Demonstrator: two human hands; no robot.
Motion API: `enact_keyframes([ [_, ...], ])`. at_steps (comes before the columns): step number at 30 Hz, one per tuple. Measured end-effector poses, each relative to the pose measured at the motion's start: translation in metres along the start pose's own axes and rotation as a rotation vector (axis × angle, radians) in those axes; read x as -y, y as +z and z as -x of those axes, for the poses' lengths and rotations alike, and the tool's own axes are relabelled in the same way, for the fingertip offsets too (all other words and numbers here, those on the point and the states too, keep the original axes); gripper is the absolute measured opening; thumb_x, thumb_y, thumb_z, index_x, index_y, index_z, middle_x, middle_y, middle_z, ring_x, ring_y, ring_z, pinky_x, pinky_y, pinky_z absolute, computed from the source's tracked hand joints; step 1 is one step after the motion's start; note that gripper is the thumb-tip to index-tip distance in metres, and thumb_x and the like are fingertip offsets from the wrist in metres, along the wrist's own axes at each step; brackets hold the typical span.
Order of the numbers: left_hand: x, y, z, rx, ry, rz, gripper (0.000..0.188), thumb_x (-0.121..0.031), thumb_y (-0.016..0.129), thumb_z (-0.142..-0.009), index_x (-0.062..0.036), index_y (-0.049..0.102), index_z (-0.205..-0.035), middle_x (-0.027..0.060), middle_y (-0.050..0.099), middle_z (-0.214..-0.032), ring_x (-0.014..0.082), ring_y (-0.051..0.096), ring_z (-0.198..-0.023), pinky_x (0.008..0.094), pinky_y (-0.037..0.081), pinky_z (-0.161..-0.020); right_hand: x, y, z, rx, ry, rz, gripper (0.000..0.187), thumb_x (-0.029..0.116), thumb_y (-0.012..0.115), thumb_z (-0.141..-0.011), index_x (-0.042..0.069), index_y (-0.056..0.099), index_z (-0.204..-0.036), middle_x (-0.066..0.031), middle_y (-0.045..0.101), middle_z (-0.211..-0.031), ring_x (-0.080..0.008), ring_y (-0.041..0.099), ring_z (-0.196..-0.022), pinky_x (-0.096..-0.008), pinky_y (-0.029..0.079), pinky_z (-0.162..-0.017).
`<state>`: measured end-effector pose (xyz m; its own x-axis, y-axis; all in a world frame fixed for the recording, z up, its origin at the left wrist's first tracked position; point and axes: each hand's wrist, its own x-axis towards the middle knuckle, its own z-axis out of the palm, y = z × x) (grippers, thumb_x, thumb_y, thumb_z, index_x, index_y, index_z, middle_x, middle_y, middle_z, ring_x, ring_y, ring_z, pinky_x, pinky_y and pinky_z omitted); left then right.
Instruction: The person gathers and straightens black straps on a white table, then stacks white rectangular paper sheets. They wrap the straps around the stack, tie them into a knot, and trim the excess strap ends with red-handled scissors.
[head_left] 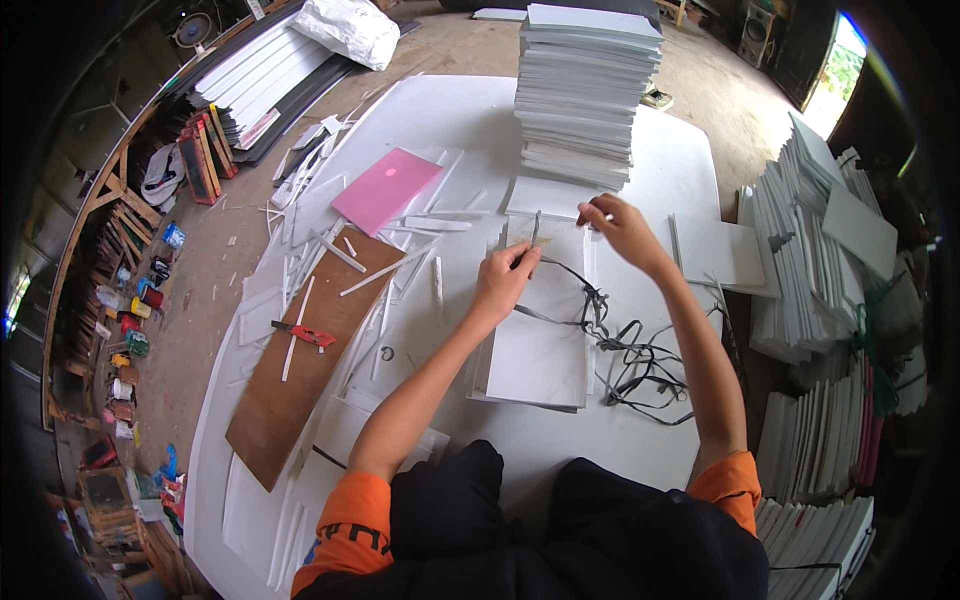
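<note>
In front of me a low stack of white sheets (535, 355) lies on the white table. My left hand (507, 280) is closed over its far left part, pinching a dark flat strap (567, 268). A short end of that strap stands up past the fingertips, and the rest runs right into a loose tangle (650, 375) beside the stack. My right hand (622, 232) hovers over the stack's far right corner, its fingers curled in a pinch. Whatever it may hold is too small to make out. Just beyond stands a tall pile of white sheets (580, 95).
Left on the table (690, 150) lie a brown board (290, 390) with a red utility knife (305, 334), a pink sheet (388, 190) and several white offcut strips. At the right, sheet stacks (800, 250) rise beside the table. Paint pots (140, 305) line the left floor.
</note>
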<state>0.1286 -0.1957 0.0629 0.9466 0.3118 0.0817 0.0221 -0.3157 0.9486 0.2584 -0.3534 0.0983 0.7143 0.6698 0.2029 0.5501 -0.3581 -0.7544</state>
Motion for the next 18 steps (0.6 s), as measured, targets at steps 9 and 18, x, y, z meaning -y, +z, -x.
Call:
enact_keyframes([
  [9,-0.013,0.006,0.012,-0.033,0.077,-0.223,0.027,-0.024,0.05,-0.082,0.0001,0.053,-0.072,0.0061,0.039,-0.048,0.0105,0.033,-0.044,0.0289,0.028,-0.043,0.016,0.06,0.01,0.059,0.359,-0.293,0.052,0.049,0.049,-0.079,-0.001,0.059,-0.084,-0.0119,0.058,-0.078,-0.0179,0.053,-0.073,-0.0277,0.041,-0.069],
  [18,-0.021,0.002,0.04,-0.097,0.128,-0.419,0.02,-0.019,0.045,-0.085,-0.002,0.04,-0.094,0.0174,0.051,-0.054,0.0351,0.052,-0.051,0.0427,0.038,-0.048,-0.02,0.05,-0.033,-0.194,0.092,-0.176,0.023,0.027,0.058,-0.077,0.005,0.064,-0.077,-0.0049,0.056,-0.063,-0.0116,0.052,-0.063,-0.0249,0.04,-0.06],
])
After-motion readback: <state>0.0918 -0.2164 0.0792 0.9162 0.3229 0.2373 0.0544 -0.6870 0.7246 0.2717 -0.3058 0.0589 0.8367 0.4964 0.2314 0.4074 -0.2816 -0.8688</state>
